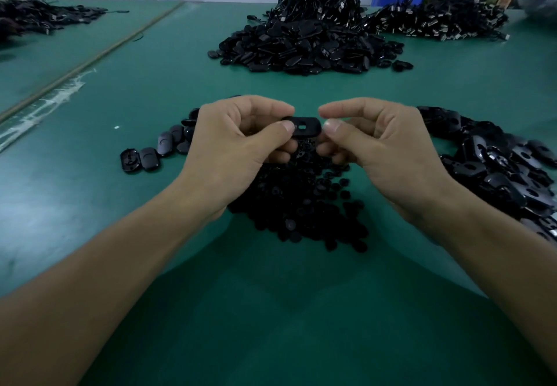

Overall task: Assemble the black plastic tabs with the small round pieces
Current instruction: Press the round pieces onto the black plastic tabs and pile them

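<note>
You are holding the black tab level between both hands, its long axis running left to right and its slot facing up at you. Your left hand is pinching the left end between thumb and forefinger. Your right hand is gripping the right end with thumb and curled lower fingers, forefinger lifted clear. The small round pieces are lying heaped on the worktop directly beneath, about equally near either hand, so I am judging a short downward reach is coming
</note>
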